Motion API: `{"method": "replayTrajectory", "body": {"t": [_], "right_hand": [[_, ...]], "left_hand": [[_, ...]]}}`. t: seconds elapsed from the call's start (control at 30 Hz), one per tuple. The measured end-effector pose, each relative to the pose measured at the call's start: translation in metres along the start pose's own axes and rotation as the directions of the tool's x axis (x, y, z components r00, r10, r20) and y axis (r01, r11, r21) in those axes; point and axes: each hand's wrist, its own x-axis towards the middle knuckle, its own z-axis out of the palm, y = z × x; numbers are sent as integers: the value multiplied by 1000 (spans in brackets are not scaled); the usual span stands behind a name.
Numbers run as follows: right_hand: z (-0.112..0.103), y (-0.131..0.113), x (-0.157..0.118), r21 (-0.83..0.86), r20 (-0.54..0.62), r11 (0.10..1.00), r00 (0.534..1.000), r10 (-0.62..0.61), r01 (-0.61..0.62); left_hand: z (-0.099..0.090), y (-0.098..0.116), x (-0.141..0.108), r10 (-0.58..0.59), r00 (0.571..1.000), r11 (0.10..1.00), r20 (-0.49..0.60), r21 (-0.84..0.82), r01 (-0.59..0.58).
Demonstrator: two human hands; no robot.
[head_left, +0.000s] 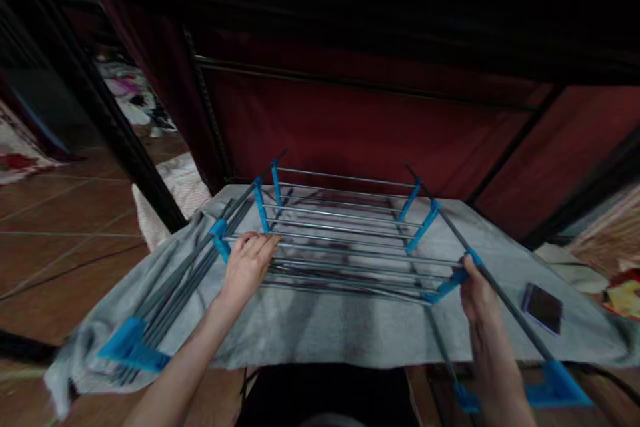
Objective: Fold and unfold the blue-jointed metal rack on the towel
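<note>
A rack of grey metal rods and blue plastic brackets lies across a cloth-covered surface. My left hand (250,260) is closed over the left end of a cross rod (345,250), close to a blue bracket (220,239) on the left side pole. At the other end of that tier, my right hand (477,290) is closed around a blue plastic bracket (445,287), beside the long right side pole (515,310); its fingertips are partly hidden. Farther back, thinner cross rods (345,213) span two more pairs of blue brackets. A larger blue end piece (133,343) sits at the near left.
Loose grey rods (185,300) lie along the left of the grey cloth (320,340). A phone-like dark rectangle (543,307) rests at the right. Behind stands a dark red panel (350,140). Black frame posts (100,107) rise at left, and a dark beam crosses overhead.
</note>
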Motion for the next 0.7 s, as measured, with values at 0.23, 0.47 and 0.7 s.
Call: {"method": "replayTrajectory", "body": {"t": [0.23,0.47,0.7], "right_hand": [[6,5,10,-57,-74,995,993,-89,84],[4,11,17,-185,-104,977,986,-127,107],[-2,19,22,-260,-108,954,978,-179,146]], "left_hand": [[-8,6,-7,-54,998,997,41,57,52],[-3,12,-11,-158,987,985,7,69,157],[12,17,-60,-697,636,708,-331,-171,685]]}}
